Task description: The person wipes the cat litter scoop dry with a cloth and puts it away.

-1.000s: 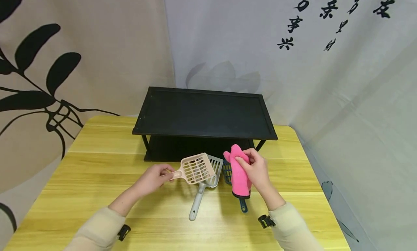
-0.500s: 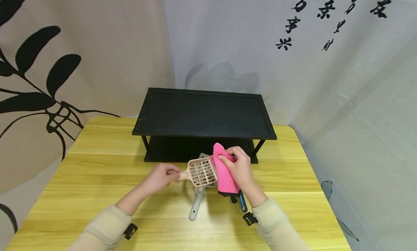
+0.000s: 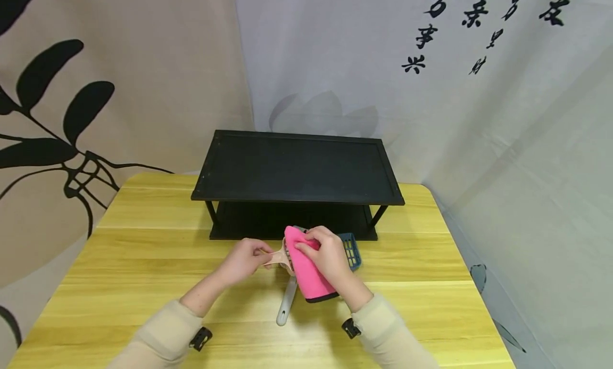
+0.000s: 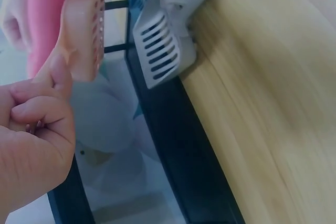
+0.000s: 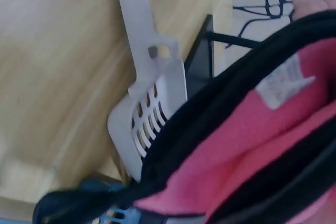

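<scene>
My left hand [image 3: 243, 261] pinches the handle of a beige litter scoop [image 4: 81, 40], which is held above the table. A pink mitt [image 3: 306, 273] with a black hem is gripped between the thumb and fingers of my right hand [image 3: 330, 254]. It lies over the scoop's slotted basket and hides most of it in the head view. In the right wrist view the mitt's cuff gapes, with a white label [image 5: 286, 82] inside. Below them a grey litter scoop [image 3: 287, 300] lies on the table, its head partly covered from above.
A dark blue litter scoop [image 3: 351, 251] lies to the right, its handle hidden behind my right hand. Behind everything stands a black two-tier rack [image 3: 297, 166] on the wooden table [image 3: 143, 289]. Printed cloth [image 3: 306, 60] hangs at the back.
My right hand has brought the pink mitt leftward and down from over the blue scoop onto the beige scoop's basket. My left hand has shifted slightly right with the beige scoop.
</scene>
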